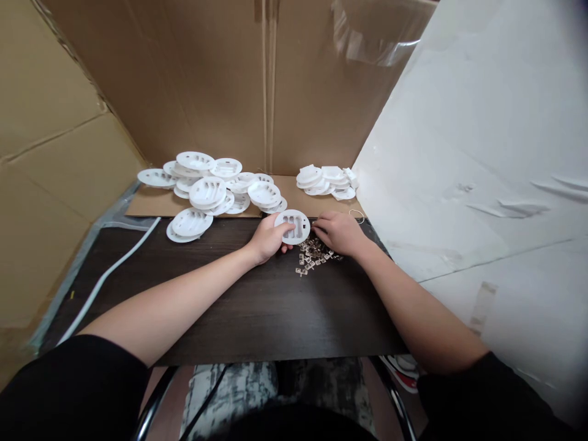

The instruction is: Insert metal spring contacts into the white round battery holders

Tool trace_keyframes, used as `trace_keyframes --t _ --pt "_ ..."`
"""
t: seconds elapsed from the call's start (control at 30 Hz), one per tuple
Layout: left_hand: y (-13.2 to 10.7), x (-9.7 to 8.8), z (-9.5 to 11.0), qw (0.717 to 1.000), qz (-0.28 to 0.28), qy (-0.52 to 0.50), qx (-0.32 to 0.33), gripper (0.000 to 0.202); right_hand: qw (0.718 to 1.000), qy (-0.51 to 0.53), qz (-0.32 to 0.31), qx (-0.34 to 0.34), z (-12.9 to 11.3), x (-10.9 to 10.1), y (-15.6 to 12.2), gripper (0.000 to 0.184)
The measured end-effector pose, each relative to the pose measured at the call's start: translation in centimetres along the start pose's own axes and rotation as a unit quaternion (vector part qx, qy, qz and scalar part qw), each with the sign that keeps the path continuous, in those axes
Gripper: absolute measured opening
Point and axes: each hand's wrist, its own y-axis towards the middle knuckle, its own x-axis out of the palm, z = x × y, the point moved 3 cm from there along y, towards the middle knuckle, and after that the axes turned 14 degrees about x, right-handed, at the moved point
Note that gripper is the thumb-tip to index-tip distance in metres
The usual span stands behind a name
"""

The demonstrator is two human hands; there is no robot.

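My left hand [269, 239] grips a round white plastic battery housing [298, 228], thumb across its slotted face and fingers underneath. Just to its right, my right hand [339, 233] has its fingers bent together over a heap of small metal contact pieces [316, 252] on the dark table. Its fingertips are close to the housing's right edge. Whether a piece sits between those fingertips is too small to make out.
A pile of similar white housings [209, 191] lies back left, partly on a cardboard sheet [294, 201]. A smaller stack of white discs [324, 180] stands back right. Cardboard walls the back and left, a white panel [482, 153] the right. A pale cable [110, 275] crosses the table's left side.
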Motion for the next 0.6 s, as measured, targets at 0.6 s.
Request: trace_keyframes --t 0.6 --pt "0.04 0.08 0.21 1.0 0.001 0.0 0.001 0.034 0.997 -0.071 -0.021 0.005 -0.48 -0.1 0.23 0.027"
